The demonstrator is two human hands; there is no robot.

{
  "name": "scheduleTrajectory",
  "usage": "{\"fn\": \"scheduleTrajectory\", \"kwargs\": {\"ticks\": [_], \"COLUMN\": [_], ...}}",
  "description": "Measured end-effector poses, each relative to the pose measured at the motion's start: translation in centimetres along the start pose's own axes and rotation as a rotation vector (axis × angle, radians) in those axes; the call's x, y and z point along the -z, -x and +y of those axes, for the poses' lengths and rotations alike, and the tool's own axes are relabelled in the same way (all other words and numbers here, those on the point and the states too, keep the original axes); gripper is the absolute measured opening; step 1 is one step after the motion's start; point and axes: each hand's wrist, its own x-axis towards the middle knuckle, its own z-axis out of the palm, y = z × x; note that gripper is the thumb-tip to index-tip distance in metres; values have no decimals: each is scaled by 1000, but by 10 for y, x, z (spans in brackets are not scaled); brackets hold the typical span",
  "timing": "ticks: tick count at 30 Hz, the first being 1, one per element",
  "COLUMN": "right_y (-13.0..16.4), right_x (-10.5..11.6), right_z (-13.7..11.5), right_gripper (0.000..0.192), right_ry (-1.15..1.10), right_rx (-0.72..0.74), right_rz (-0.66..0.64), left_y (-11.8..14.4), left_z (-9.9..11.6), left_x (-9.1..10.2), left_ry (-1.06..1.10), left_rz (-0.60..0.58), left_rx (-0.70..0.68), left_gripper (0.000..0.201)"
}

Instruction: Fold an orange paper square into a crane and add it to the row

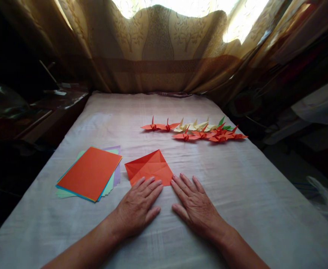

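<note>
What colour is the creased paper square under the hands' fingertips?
Orange-red; the creased paper square shows best in the head view.

Both forearms are bare with no sleeves in view, and the left hand [137, 207] and right hand [196, 205] wear no gloves, rings or watch.

paper stack [90, 173]: on table [236, 194], left of cranes
paper cranes [197, 130]: row, far right
curtain [164, 48]: behind cranes
</note>
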Motion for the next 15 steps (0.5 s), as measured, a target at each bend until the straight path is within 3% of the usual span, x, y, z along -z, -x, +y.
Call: {"fn": "scheduleTrajectory", "kwargs": {"ticks": [6,15], "right_y": [-1,-3], "right_x": [0,2], "right_z": [-1,-1], "right_gripper": [60,61], "right_ry": [-12,-12], "right_rx": [-13,-23], "right_rz": [-2,-24], "left_y": [13,61], "left_z": [-14,-49], "left_x": [7,17], "left_ry": [-27,-186], "left_rz": [-3,63], "left_rx": [-11,13], "left_gripper": [53,57]}}
